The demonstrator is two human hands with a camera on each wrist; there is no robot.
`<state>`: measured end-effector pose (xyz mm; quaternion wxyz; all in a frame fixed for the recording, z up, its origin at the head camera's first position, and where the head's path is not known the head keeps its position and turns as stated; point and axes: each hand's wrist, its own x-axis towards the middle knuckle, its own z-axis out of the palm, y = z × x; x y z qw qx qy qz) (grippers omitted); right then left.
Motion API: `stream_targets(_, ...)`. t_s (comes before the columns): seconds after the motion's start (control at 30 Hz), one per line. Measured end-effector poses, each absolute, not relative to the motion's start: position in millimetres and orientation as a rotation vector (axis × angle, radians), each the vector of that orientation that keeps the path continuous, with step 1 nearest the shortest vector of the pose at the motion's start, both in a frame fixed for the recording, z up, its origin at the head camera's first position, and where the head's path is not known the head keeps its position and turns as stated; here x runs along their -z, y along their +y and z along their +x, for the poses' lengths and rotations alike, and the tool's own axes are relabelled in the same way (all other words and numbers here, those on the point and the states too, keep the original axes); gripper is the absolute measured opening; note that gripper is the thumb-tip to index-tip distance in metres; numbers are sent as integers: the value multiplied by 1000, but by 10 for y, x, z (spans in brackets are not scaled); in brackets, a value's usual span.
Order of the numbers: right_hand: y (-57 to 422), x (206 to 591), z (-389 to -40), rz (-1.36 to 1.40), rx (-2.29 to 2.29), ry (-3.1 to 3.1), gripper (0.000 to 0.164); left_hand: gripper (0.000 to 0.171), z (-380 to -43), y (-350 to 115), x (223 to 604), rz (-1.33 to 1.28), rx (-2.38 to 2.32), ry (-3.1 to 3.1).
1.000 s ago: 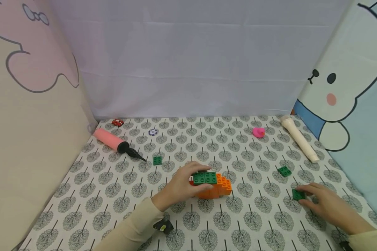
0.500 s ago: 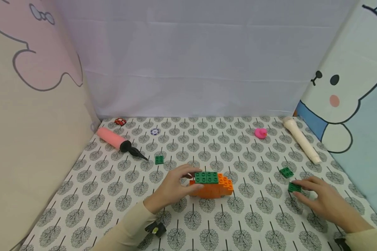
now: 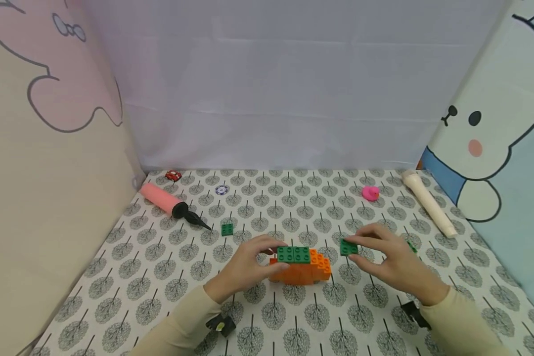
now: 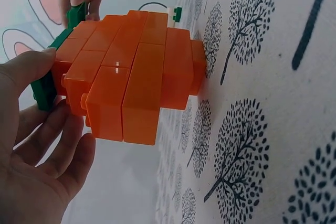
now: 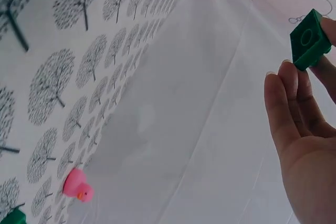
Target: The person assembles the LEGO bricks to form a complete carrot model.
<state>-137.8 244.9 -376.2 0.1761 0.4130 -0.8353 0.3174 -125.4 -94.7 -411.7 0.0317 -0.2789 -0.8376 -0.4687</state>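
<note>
My left hand (image 3: 244, 267) grips the left end of an orange block build (image 3: 299, 275), thumb on the near side and fingers behind. Green bricks (image 3: 293, 254) sit in a row along its top, and its right end steps down in studded tiers. In the left wrist view the orange wall (image 4: 142, 72) shows stacked layers, with the thumb at the upper edge beside the green layer (image 4: 46, 88). Right of the build, my right hand (image 3: 393, 259) pinches a small green brick (image 3: 348, 247) between thumb and fingers. The right wrist view shows that brick's (image 5: 308, 40) hollow underside.
Another green brick (image 3: 227, 229) lies left of centre. One more (image 3: 412, 246) is partly hidden behind the right hand. Farther back are a pink duck (image 3: 371, 193), a cream tube (image 3: 429, 205), a pink pump (image 3: 160, 199), a red toy car (image 3: 173, 175) and a chip (image 3: 221, 190).
My right hand has picked up the green brick from the right side and carried it left, close to the build. The left hand stays on the build, its grip slightly farther left.
</note>
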Motion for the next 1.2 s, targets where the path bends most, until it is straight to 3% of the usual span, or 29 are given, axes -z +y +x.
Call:
stream_targets(0.4, 1976, 3823, -1428, 1343, -944, -2331, 39, 40, -1265, -951, 4117, -888, 1442, -2553)
stream_targets(1.2, 1938, 3866, -1434, 1311, -976, -2419, 37, 36, -1257, -945, 4099, -854, 1541, -2600)
